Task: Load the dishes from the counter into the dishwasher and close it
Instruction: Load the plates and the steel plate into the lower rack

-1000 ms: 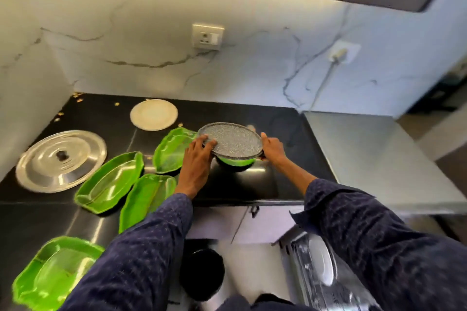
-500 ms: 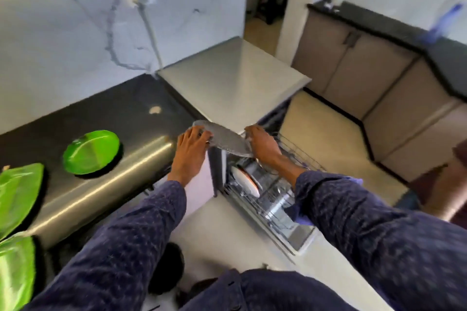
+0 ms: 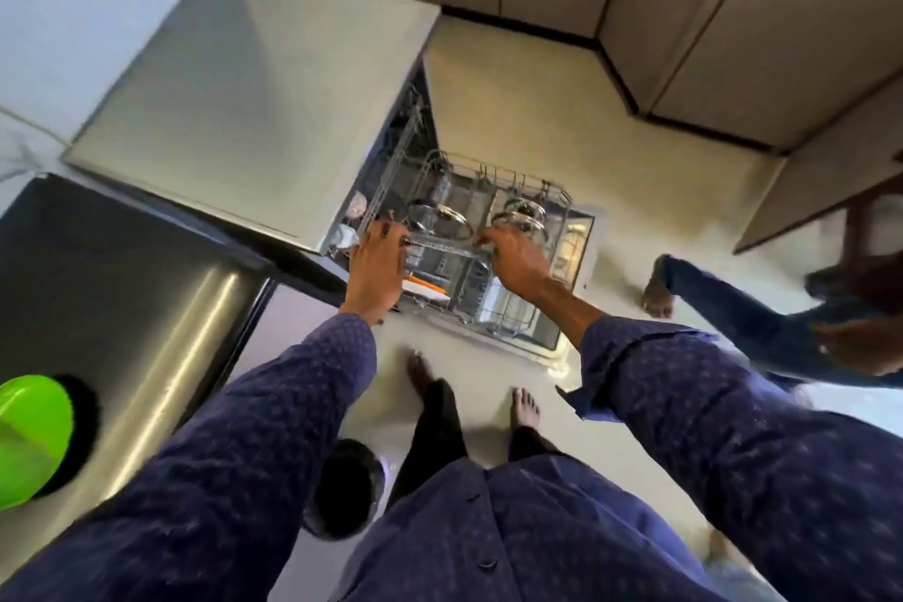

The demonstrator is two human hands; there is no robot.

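Note:
I hold a grey speckled plate [image 3: 442, 247] edge-on between both hands, low over the pulled-out wire rack [image 3: 557, 205] of the open dishwasher [image 3: 254, 98]. My left hand [image 3: 378, 262] grips its left rim and my right hand [image 3: 513, 254] grips its right rim. The rack holds a glass lid [image 3: 440, 218], a steel pot [image 3: 520, 215], a white plate with an orange edge [image 3: 425, 286] and a steel container [image 3: 503, 308]. A green plate [image 3: 29, 435] lies on the black counter [image 3: 112, 269] at far left.
My bare feet [image 3: 525, 406] stand on the beige floor before the dishwasher. A black bin [image 3: 344, 489] sits below the counter. Another person's arm and foot [image 3: 657, 298] are at the right, near beige cabinets [image 3: 684, 15].
I have turned from the counter to the dishwasher and brought the grey plate down from counter height to the rack. The view now looks steeply down.

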